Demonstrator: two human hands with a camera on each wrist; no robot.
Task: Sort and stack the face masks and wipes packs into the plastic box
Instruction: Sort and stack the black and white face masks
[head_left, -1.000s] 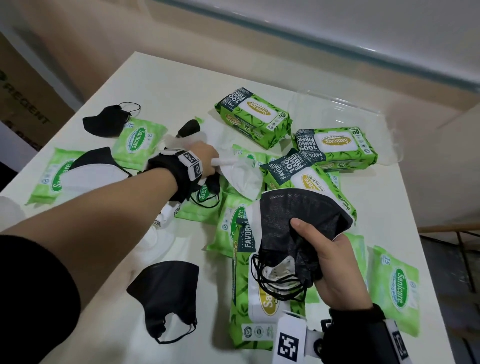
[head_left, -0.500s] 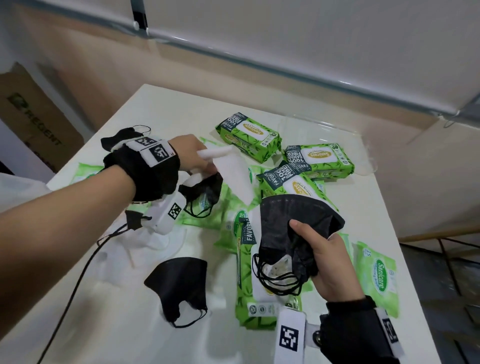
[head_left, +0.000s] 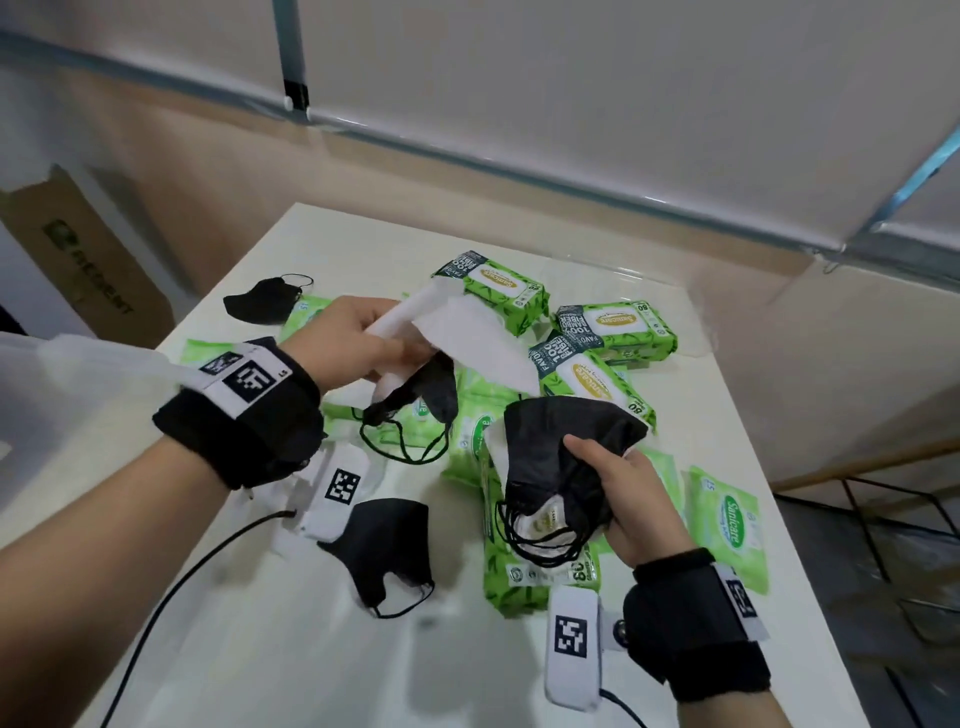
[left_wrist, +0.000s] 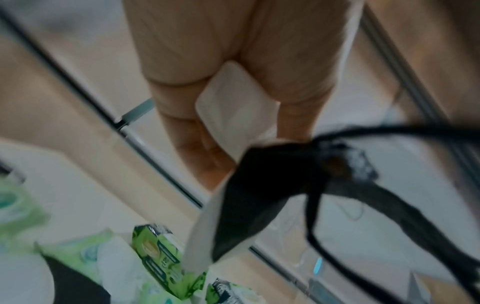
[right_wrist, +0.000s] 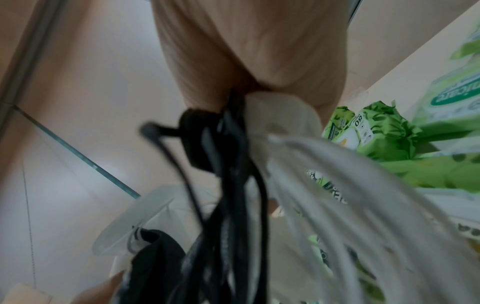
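- Left hand (head_left: 358, 338) is raised above the worktop (head_left: 291, 649), forearm reaching in from the near left, fingers curled round a white mask (head_left: 462, 338) plus a black mask (head_left: 426, 395) that hangs below it with ear loops dangling.
- Left wrist view agrees with what I see from the head: thumb and fingers pinch a flat white edge, black fabric below. Blurred.
- Right hand (head_left: 628, 493) sits lower at near right, thumb on top, gripping a bunched stack of masks (head_left: 561, 452): black soft fabric outside, white showing inside, black loops hanging at the near end.
- Loose black mask (head_left: 387, 545) lies flat on the worktop, near centre; another black mask (head_left: 260, 301) at far left.
- Green wipes packs (head_left: 602, 374) are piled mid-worktop, glossy film, rectangular; a flat small pack (head_left: 727, 525) at right.
- Clear plastic box (head_left: 691, 296) at the far right edge, behind the packs; I can't tell its contents.
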